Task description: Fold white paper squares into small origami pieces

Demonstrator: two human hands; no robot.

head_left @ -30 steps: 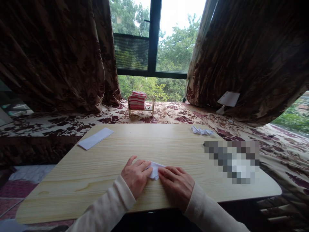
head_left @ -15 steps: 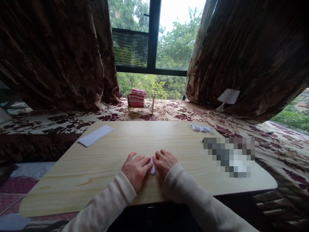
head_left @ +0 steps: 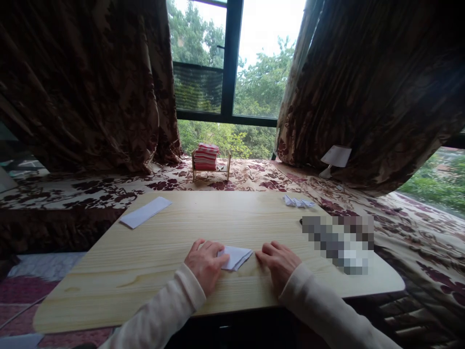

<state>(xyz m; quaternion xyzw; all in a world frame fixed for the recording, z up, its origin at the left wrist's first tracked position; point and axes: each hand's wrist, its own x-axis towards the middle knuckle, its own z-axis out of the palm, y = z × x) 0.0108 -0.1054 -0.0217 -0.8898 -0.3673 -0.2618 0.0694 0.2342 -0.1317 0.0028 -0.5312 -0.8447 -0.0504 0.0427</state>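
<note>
A folded sheet of white paper [head_left: 236,258] lies on the table in front of me, its layered edges pointing right. My left hand [head_left: 205,264] grips its left end, the thumb lying on top and the other fingers bent behind. Just right of the paper, apart from it, my right hand [head_left: 279,261] rests low over the wood with nothing in it. Its index finger reaches toward the paper and the other fingers are loosely bent.
On the pale wooden table [head_left: 119,271], a flat paper strip [head_left: 146,212] lies at the back left. Several small folded paper pieces [head_left: 298,201] line the back right, above a blurred-out object [head_left: 336,245]. Beyond stand a rack of striped cloths [head_left: 206,157] and a small lamp [head_left: 336,156].
My right hand has let go of the paper and moved right. More of the folded paper now shows beside my left hand. The view has tilted slightly up.
</note>
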